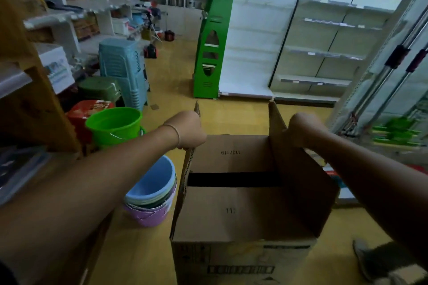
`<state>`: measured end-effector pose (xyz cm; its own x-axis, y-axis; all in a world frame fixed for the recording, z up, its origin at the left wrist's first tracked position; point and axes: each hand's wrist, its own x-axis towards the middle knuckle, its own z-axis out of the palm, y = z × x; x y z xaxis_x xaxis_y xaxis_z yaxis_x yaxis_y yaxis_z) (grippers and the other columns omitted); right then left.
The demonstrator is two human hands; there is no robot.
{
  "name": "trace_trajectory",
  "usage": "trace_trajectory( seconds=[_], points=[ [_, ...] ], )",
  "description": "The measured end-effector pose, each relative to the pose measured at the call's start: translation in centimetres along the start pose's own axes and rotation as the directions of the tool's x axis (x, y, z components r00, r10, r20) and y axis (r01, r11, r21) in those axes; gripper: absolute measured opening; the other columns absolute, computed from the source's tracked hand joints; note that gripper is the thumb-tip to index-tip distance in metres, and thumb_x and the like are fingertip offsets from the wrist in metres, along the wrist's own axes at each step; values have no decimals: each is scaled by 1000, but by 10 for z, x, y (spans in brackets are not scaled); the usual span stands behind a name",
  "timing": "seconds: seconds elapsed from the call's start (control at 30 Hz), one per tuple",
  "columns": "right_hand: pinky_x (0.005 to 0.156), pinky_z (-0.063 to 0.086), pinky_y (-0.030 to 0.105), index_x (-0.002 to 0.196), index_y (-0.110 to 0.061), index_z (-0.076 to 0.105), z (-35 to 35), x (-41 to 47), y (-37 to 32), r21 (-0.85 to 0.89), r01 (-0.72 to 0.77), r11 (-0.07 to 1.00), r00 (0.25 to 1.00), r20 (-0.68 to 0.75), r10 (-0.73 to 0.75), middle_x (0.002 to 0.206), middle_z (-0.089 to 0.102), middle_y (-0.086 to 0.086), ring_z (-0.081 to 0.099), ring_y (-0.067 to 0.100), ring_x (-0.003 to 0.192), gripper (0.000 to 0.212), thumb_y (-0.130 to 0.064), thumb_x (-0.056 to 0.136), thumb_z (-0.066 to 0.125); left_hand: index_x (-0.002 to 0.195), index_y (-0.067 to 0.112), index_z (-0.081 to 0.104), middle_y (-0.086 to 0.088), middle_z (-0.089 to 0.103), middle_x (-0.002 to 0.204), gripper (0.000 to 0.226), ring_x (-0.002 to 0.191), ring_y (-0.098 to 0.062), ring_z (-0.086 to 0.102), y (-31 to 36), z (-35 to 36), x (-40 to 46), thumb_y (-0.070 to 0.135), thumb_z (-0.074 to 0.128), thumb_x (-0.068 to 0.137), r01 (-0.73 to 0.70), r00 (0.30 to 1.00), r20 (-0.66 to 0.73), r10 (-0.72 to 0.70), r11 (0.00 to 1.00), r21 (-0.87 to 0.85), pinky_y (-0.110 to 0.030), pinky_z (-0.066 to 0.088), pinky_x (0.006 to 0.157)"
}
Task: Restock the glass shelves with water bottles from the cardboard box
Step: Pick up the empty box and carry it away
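A brown cardboard box (pixel 243 210) stands on the yellow floor in front of me, its inner flaps folded down with a dark gap between them. My left hand (pixel 187 131) grips the box's upright left flap. My right hand (pixel 301 131) grips the upright right flap. No water bottles show inside the box. Glass-door shelving (pixel 393 81) rises at the right, with green-labelled bottles (pixel 398 131) blurred low inside it.
A stack of blue and purple buckets (pixel 151 192) sits just left of the box, a green bucket (pixel 114 125) beyond it. Stacked stools (pixel 122 69), a green display stand (pixel 212 46) and white shelves (pixel 319 53) stand farther off. A wooden shelf unit (pixel 27 76) lines the left.
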<state>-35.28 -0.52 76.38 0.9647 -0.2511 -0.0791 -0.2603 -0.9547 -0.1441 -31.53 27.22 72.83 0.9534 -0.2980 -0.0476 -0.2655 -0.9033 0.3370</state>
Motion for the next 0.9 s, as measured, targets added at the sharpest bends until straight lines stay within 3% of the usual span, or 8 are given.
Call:
trace_trajectory(
  seconds=[0.1,0.27,0.47,0.6,0.73,0.8,0.9],
  points=[
    [69,59,35,84,-8,62,20,58,-9,-21,-57,998,996,66,58,82,64,10,66,21,74,20,-24,95,60,49,13,43,-7,47,49,33,45,-23,47,-15,19,58,18,50,81,10,993,122,0,997,-78,-29,41,49],
    [47,43,25,95,-5,62,69,125,-17,-87,-94,992,988,117,104,78,59,5,58,16,67,18,-23,94,59,50,13,40,-4,38,48,34,43,-20,43,-38,61,131,15,54,81,55,972,235,-15,985,-165,-27,37,46],
    [50,46,23,84,-13,59,140,182,-12,3,-158,987,966,208,154,82,62,5,63,15,71,13,-22,94,60,49,14,37,-3,35,48,36,46,-20,38,-70,113,186,19,55,80,129,964,254,-81,976,-178,-27,33,48],
    [59,59,31,84,-12,61,195,219,-11,3,-179,984,956,238,173,81,64,6,65,18,71,14,-21,94,57,50,14,37,-3,35,46,35,47,-23,41,-90,153,216,19,54,80,242,926,338,-166,951,-195,-30,36,52],
    [61,61,37,79,-10,64,248,263,-4,7,-133,991,954,272,126,77,65,6,65,20,68,20,-21,91,53,52,14,36,-4,34,50,33,49,-22,39,-105,195,247,18,53,79,350,882,388,-267,922,-163,-30,35,51],
    [51,55,32,73,-11,61,275,284,-2,-4,-92,996,952,293,89,72,61,4,61,18,63,25,-21,93,51,54,13,35,-4,35,54,33,53,-22,37,-112,217,262,21,53,81,381,866,394,-307,916,-125,-29,32,52],
    [43,30,21,60,-13,50,320,309,1,14,-66,998,944,324,58,62,52,2,49,14,53,36,-23,95,47,54,13,33,-5,34,56,35,54,-21,36,-121,255,284,22,53,82,420,840,411,-354,904,-80,-29,28,51]
  ],
)
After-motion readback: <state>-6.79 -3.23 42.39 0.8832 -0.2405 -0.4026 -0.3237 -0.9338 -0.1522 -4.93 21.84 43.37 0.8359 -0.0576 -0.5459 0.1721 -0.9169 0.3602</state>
